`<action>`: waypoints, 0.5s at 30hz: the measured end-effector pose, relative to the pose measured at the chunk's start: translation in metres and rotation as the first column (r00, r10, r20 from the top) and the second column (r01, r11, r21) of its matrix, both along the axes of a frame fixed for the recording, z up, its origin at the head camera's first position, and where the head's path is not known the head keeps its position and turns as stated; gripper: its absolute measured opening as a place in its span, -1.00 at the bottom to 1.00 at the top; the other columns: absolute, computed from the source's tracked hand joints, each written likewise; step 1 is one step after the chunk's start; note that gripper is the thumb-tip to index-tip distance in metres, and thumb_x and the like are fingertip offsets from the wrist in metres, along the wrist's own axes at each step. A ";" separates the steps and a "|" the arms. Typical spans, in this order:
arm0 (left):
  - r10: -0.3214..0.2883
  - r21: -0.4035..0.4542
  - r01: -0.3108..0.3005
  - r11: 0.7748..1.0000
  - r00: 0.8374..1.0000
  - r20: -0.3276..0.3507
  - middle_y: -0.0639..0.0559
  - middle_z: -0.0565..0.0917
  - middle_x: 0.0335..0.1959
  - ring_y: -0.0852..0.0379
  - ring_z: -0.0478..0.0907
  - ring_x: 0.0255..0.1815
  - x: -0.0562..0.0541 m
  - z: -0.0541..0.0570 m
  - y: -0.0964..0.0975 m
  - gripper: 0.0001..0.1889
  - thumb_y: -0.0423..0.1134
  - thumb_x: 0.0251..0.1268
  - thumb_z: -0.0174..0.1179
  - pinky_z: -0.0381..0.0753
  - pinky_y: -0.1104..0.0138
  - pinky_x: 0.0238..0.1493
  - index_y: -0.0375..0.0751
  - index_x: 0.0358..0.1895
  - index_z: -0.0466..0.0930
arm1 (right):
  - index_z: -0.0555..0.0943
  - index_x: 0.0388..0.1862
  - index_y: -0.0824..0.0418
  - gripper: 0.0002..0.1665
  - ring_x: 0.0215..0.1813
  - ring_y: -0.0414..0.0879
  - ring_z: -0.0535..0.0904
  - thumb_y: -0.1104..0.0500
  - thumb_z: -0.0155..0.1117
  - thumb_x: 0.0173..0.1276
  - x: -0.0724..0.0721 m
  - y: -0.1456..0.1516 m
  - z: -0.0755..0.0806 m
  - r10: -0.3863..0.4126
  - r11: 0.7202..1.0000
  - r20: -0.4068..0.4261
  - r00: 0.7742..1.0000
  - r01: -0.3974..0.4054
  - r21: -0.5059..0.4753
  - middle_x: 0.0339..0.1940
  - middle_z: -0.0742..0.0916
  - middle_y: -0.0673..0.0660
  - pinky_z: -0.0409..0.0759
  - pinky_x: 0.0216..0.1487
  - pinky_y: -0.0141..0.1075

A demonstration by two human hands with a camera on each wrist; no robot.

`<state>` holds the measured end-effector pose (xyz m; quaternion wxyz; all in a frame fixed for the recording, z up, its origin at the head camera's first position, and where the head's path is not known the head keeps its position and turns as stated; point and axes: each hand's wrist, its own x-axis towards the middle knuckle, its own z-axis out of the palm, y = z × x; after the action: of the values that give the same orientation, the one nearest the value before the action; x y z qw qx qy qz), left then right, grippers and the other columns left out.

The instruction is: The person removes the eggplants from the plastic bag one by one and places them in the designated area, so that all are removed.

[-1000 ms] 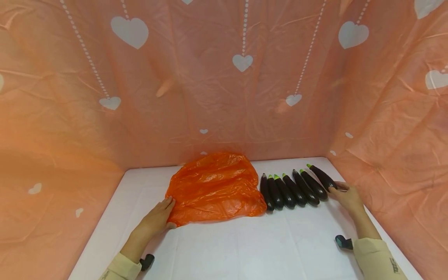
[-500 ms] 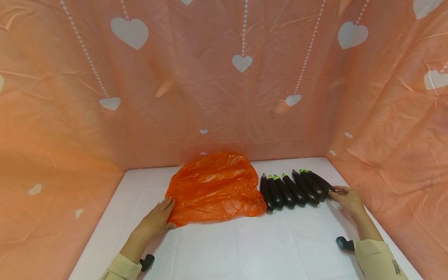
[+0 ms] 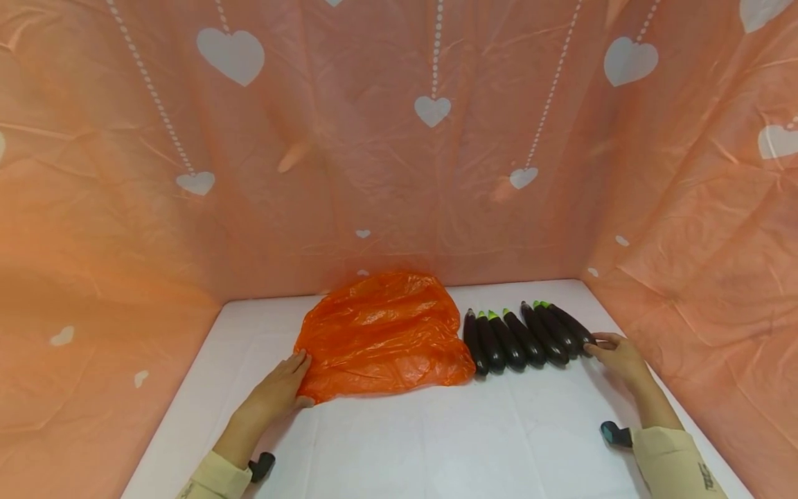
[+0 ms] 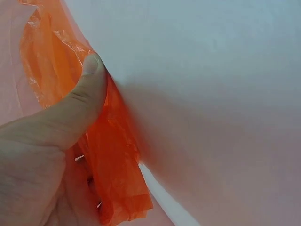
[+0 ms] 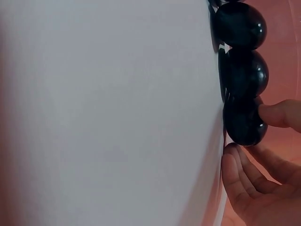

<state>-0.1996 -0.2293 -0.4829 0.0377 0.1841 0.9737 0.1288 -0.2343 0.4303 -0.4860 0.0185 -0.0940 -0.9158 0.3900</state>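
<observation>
An orange plastic bag (image 3: 380, 336) lies spread flat on the white table. My left hand (image 3: 277, 388) rests at its left edge, fingers extended over the film; in the left wrist view the thumb (image 4: 89, 87) lies against the bag (image 4: 115, 165). To the right of the bag, several dark eggplants (image 3: 511, 344) lie side by side in a slanting row, stem ends away from me. My right hand (image 3: 623, 357) holds the rounded end of the rightmost eggplant (image 3: 570, 326). In the right wrist view its thumb presses on this eggplant (image 5: 244, 123), with the fingertips at its side.
The white table (image 3: 424, 443) is enclosed by a peach curtain (image 3: 374, 173) with white hearts at the back and sides. Small dark devices (image 3: 616, 434) sit at both wrists. The bag's right edge meets the leftmost eggplant (image 3: 474, 343).
My right hand has lowered the rightmost eggplant and brought it leftward against its neighbour, closing the gap; it has stayed nearly still since half a second ago. The left hand and bag have not moved.
</observation>
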 end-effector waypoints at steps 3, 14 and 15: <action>0.000 0.002 0.000 1.000 1.000 0.003 -0.54 0.30 0.58 -0.52 0.29 0.57 0.000 0.001 -0.001 -0.06 -0.09 0.26 0.54 0.37 -0.25 0.53 -0.61 0.53 0.31 | 0.40 0.40 0.63 -0.29 -0.16 -0.11 0.70 0.07 0.30 0.60 0.001 0.000 0.001 0.001 1.000 0.002 1.000 -0.001 -0.004 0.15 0.70 0.60 0.55 -0.23 -0.37; 0.021 0.037 -0.023 0.999 0.998 0.059 -0.53 0.24 0.62 -0.61 0.20 0.58 -0.002 0.005 -0.009 -0.02 -0.02 0.30 0.53 0.27 -0.33 0.56 -0.56 0.58 0.25 | 0.30 0.48 0.62 -0.27 0.38 0.59 0.43 0.03 0.12 0.69 0.006 -0.010 0.007 -0.026 0.999 -0.038 0.999 0.028 0.034 0.36 0.48 0.72 0.53 0.33 0.34; 0.021 0.043 -0.024 0.999 0.998 0.066 -0.53 0.23 0.62 -0.62 0.18 0.59 -0.003 0.004 -0.010 -0.01 0.00 0.30 0.52 0.25 -0.34 0.56 -0.55 0.59 0.24 | 0.30 0.49 0.62 -0.28 0.39 0.60 0.41 0.04 0.12 0.69 0.007 -0.012 0.008 -0.026 0.999 -0.056 0.998 0.027 0.033 0.37 0.47 0.72 0.49 0.37 0.37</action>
<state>-0.2024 -0.2398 -0.4785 0.0641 0.1698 0.9709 0.1563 -0.2271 0.4181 -0.4778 0.0506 -0.0949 -0.9200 0.3768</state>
